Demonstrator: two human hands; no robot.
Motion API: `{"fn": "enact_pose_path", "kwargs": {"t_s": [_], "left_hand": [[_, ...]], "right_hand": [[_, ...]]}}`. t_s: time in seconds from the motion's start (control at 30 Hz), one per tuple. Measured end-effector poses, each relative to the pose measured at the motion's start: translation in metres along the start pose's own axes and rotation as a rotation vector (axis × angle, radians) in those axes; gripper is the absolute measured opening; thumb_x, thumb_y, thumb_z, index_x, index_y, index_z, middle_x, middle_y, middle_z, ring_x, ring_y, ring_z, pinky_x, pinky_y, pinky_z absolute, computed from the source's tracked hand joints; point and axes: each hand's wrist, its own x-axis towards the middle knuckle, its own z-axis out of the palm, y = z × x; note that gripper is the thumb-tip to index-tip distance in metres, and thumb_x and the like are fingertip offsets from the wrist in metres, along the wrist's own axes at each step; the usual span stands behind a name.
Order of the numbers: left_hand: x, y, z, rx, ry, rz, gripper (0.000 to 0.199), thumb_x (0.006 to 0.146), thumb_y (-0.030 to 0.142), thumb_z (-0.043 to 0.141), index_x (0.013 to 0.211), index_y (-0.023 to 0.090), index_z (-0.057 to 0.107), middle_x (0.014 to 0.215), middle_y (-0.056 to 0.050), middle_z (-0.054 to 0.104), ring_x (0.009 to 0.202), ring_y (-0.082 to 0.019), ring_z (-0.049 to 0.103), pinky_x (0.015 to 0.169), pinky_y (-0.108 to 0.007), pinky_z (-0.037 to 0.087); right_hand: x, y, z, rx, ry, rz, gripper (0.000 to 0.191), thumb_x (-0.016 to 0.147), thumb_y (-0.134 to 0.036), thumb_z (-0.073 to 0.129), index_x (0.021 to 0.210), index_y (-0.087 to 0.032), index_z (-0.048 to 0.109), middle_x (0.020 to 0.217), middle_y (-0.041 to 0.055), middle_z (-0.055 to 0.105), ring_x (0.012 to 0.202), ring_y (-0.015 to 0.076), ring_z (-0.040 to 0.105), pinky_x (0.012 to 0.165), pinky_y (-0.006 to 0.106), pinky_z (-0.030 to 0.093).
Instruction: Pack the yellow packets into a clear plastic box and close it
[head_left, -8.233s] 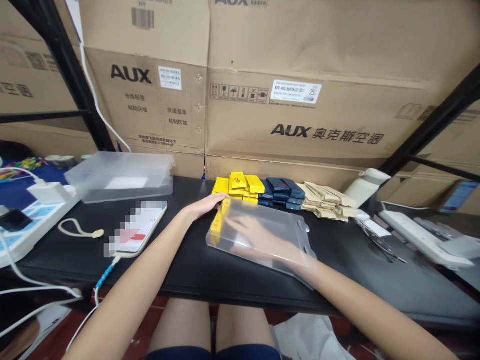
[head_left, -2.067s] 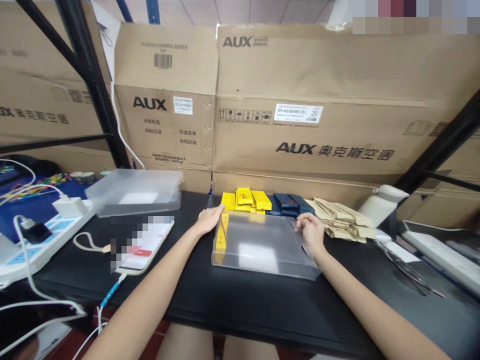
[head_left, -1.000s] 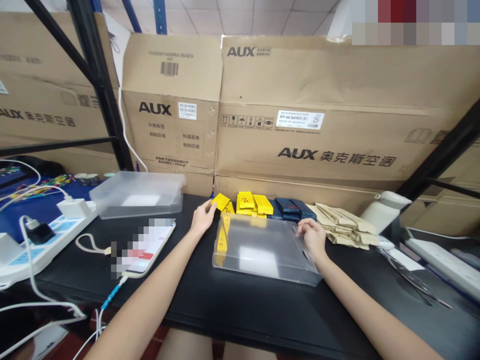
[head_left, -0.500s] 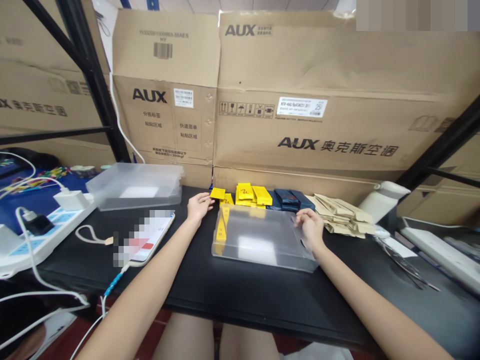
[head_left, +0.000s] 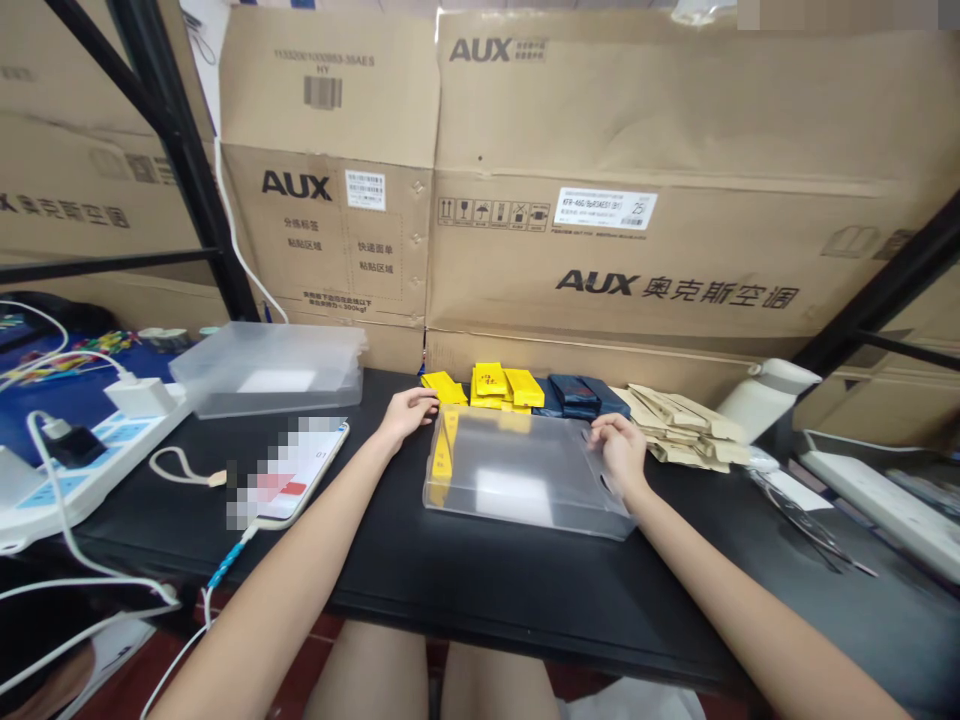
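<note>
A clear plastic box (head_left: pixel 540 458) lies flat on the black table in front of me. A yellow packet with dark characters (head_left: pixel 442 452) stands inside it along its left side. My right hand (head_left: pixel 619 445) has curled fingers gripping the box at its right end. Just beyond the box's left back corner, my left hand (head_left: pixel 409 415) has its fingers pinched together at the near edge of a yellow packet (head_left: pixel 444 387); the exact contact is partly hidden. More yellow packets (head_left: pixel 504 386) lie stacked behind the box.
Dark blue packets (head_left: pixel 581 395) and kraft paper packets (head_left: pixel 679 425) lie at the back right, beside a white bottle (head_left: pixel 772 395). Another clear box (head_left: pixel 274 370), a phone (head_left: pixel 304 475) and a power strip (head_left: pixel 82 470) are at left. Glasses (head_left: pixel 810 535) lie right. Cardboard (head_left: pixel 615 200) stands behind.
My left hand has shifted slightly right, bringing its yellow packet down over the one beside the stack. My right hand and the box stay nearly in place.
</note>
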Motion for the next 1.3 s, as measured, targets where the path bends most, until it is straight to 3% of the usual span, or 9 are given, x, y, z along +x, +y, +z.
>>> {"fn": "enact_pose_path", "kwargs": {"t_s": [0.1,0.23,0.43,0.6,0.73,0.9,1.3], "left_hand": [[0.001,-0.002,0.001,0.043,-0.014,0.016,0.020,0.079,0.016,0.057,0.097,0.014,0.067,0.089,-0.008,0.071,0.077,-0.012,0.066,0.062,-0.020,0.053],[0.004,-0.008,0.000,0.168,-0.043,0.076,0.029,0.083,0.013,0.047,0.106,0.015,0.065,0.104,-0.011,0.066,0.083,-0.015,0.064,0.063,-0.024,0.054],[0.005,-0.014,-0.018,0.905,0.007,0.593,0.044,0.083,0.012,0.041,0.124,0.019,0.056,0.111,-0.012,0.056,0.104,-0.023,0.053,0.091,-0.039,0.048],[0.002,-0.017,-0.018,1.200,-0.115,0.614,0.058,0.081,0.010,0.039,0.136,0.027,0.044,0.141,-0.011,0.039,0.117,-0.029,0.044,0.091,-0.046,0.045],[-0.001,-0.013,-0.014,1.201,-0.160,0.606,0.047,0.085,0.016,0.039,0.129,0.027,0.053,0.147,-0.007,0.036,0.121,-0.030,0.042,0.094,-0.048,0.043],[-0.003,-0.006,-0.015,1.093,-0.151,0.632,0.035,0.087,0.026,0.045,0.116,0.023,0.062,0.128,-0.009,0.058,0.120,-0.024,0.048,0.101,-0.039,0.039],[-0.007,0.000,-0.013,1.105,-0.061,0.615,0.024,0.084,0.022,0.047,0.094,0.023,0.068,0.097,-0.007,0.068,0.094,-0.022,0.061,0.083,-0.030,0.045]], "right_hand": [[0.000,0.001,0.000,0.000,0.002,0.002,0.009,0.054,-0.015,0.045,0.058,-0.019,0.053,0.039,-0.0040,0.049,0.036,0.0094,0.043,0.041,0.021,0.033],[-0.001,0.001,0.000,0.008,0.002,0.004,0.008,0.054,-0.015,0.045,0.058,-0.018,0.052,0.039,-0.0043,0.049,0.036,0.0090,0.042,0.041,0.021,0.033],[-0.001,-0.001,0.001,0.015,-0.001,0.004,0.009,0.053,-0.016,0.045,0.058,-0.018,0.052,0.039,-0.0044,0.049,0.036,0.0092,0.043,0.041,0.021,0.033],[-0.001,-0.002,0.001,0.018,-0.001,-0.002,0.010,0.052,-0.016,0.045,0.057,-0.019,0.053,0.039,-0.0043,0.049,0.036,0.0092,0.043,0.041,0.021,0.033],[-0.001,-0.001,0.001,0.017,0.003,-0.004,0.009,0.052,-0.016,0.045,0.056,-0.019,0.053,0.039,-0.0044,0.049,0.035,0.0090,0.042,0.041,0.021,0.033],[-0.001,0.000,0.001,0.009,0.001,0.005,0.010,0.053,-0.015,0.045,0.057,-0.019,0.053,0.040,-0.0043,0.049,0.036,0.0092,0.043,0.041,0.021,0.034],[-0.003,-0.002,0.002,-0.005,-0.010,0.008,0.009,0.053,-0.015,0.045,0.057,-0.019,0.053,0.040,-0.0045,0.048,0.036,0.0095,0.043,0.041,0.022,0.035]]}}
